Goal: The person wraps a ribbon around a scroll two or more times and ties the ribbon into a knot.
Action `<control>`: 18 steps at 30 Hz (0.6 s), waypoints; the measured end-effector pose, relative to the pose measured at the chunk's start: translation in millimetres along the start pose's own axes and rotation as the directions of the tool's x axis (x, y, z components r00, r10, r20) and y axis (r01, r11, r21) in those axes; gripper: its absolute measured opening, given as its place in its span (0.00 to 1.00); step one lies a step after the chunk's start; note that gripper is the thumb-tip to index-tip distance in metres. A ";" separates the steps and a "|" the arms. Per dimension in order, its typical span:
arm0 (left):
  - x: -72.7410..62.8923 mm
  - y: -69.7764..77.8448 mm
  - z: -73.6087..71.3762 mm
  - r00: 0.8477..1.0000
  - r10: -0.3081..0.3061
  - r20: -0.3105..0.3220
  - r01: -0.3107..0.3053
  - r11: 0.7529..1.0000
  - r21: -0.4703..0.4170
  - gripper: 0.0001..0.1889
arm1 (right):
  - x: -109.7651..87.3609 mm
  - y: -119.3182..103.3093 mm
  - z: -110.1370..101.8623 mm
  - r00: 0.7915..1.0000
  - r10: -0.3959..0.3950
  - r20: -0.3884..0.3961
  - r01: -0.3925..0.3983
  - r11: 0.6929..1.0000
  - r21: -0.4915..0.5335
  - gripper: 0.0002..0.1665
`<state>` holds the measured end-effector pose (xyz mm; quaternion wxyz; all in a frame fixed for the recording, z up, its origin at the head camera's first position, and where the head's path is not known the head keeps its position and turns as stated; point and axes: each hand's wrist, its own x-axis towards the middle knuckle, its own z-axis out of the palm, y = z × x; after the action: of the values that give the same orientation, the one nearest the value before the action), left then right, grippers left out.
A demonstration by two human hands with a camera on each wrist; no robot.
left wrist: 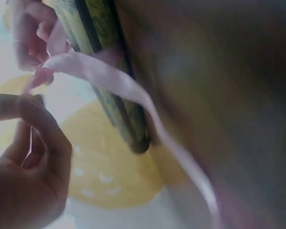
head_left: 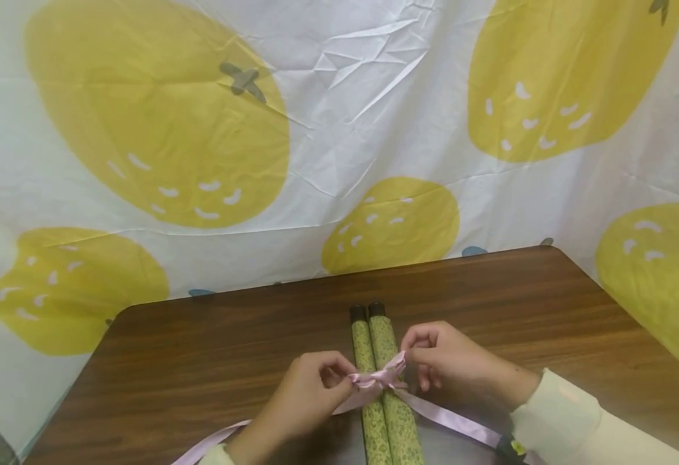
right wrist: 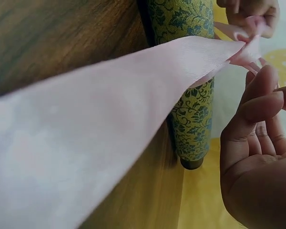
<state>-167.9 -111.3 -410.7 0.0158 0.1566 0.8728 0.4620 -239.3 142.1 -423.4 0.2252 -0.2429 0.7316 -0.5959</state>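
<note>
Two scrolls [head_left: 394, 413] covered in green-gold floral cloth, with dark end knobs, lie side by side on the table. A pink satin ribbon [head_left: 383, 377] is tied across them, with a knot and small loops on top. My left hand [head_left: 310, 391] pinches the loop on the left side between thumb and index finger. On the other side my right hand [head_left: 446, 361] pinches the right loop. Long ribbon tails run down past both wrists; in the right wrist view one wide ribbon tail [right wrist: 109, 105] crosses the near scroll [right wrist: 195, 114]. The underside of the scrolls is hidden.
The brown wood-grain table [head_left: 212, 336] has rounded far corners. Behind it hangs a white cloth [head_left: 339, 129] printed with yellow lemons. A dark band with a yellow spot [head_left: 514, 447] sits by the right wrist.
</note>
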 end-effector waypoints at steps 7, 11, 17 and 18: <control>1.8 -1.1 -1.2 0.966 -0.065 0.249 0.164 0.901 -0.402 0.12 | 1.5 -1.6 -0.7 1.000 -0.005 0.029 0.003 0.997 0.074 0.03; 0.7 -3.9 -5.3 0.927 -0.060 0.370 0.217 0.891 -0.399 0.17 | 1.4 -3.1 -2.0 0.999 -0.013 0.047 0.010 0.998 0.067 0.06; -1.9 -8.7 -9.3 0.916 -0.009 0.402 0.098 0.975 -0.201 0.16 | 2.0 -4.0 -2.8 0.998 0.007 0.064 -0.007 1.000 -0.007 0.10; -2.0 -9.3 -9.9 0.922 0.004 0.387 0.059 0.987 -0.152 0.15 | 2.3 -4.4 -3.0 0.998 0.010 0.064 -0.010 1.000 -0.013 0.10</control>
<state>-170.1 -124.7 -412.8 0.2063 0.2304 0.8146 0.4908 -242.5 142.2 -418.6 0.2501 -0.2598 0.7289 -0.5820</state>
